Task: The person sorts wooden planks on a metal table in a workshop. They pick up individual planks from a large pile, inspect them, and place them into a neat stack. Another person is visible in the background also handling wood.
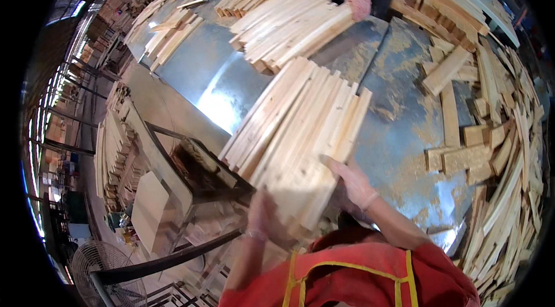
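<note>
Your left hand (260, 214) had its grip closed on the near end of the wood slat stack (298, 128); blurred, so finger detail unclear. Your right hand (354, 182) pressed flat against the stack's right side, grip open. Stack ran away from both grips across the metal table (399, 128). A co-worker's gloved hand (359, 2) was on another stack (289, 26) beyond.

Dim shed, daylight from left windows (43, 133); glare on metal table (217, 104); left hand (260, 214) motion-blurred; fisheye-bent, black-vignetted edges.
</note>
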